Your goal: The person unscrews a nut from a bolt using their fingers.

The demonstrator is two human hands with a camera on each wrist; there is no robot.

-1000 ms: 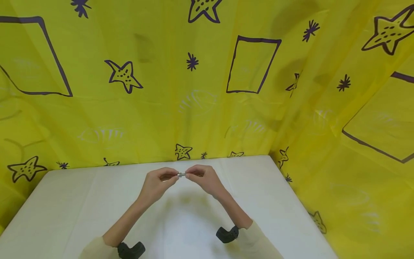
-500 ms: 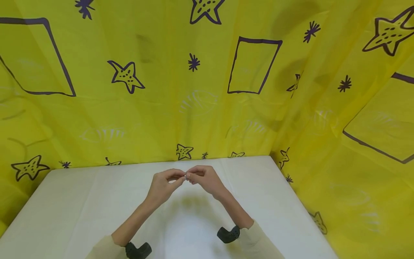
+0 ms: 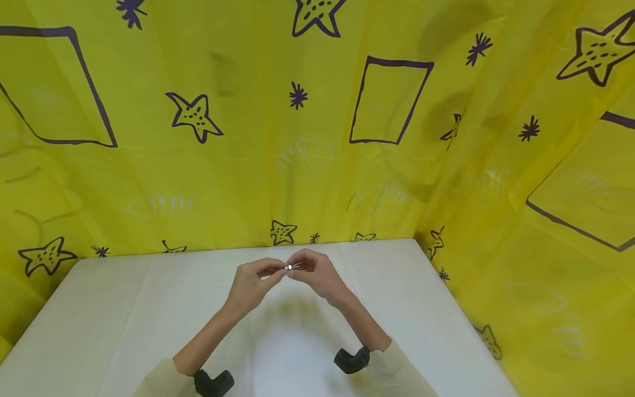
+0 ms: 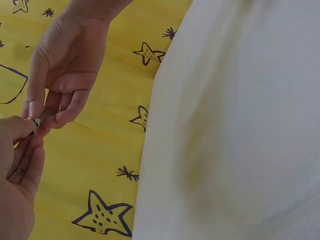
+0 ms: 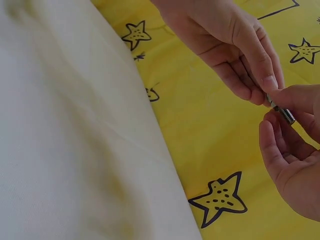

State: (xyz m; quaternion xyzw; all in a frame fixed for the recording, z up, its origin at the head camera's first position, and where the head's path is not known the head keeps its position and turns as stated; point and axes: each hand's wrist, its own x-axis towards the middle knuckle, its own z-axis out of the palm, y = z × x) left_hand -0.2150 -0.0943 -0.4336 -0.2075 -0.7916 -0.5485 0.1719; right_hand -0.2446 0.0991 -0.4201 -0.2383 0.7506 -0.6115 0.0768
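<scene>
Both hands meet over the far part of the table around a small silver metal bolt [image 3: 290,267]. My left hand [image 3: 246,285] pinches one end of it between thumb and fingertips. From the other side, the thumb and fingertips of my right hand [image 3: 321,280] pinch it near a wider, nut-like section. The right wrist view shows the bolt's threaded shank [image 5: 287,116] sticking out past the right thumb towards the palm. In the left wrist view, only a short bit of the bolt [image 4: 35,125] shows between the fingers, which hide the rest.
A white-covered table [image 3: 163,309] lies beneath the hands. Yellow curtains [image 3: 238,182] with starfish drawings hang behind it and along the right side. Dark curved wrist mounts [image 3: 352,360] sit on both forearms.
My left hand has moved right, up against the right hand. The right fingers covered the bolt half a second ago; now they have parted somewhat and its metal shows between them.
</scene>
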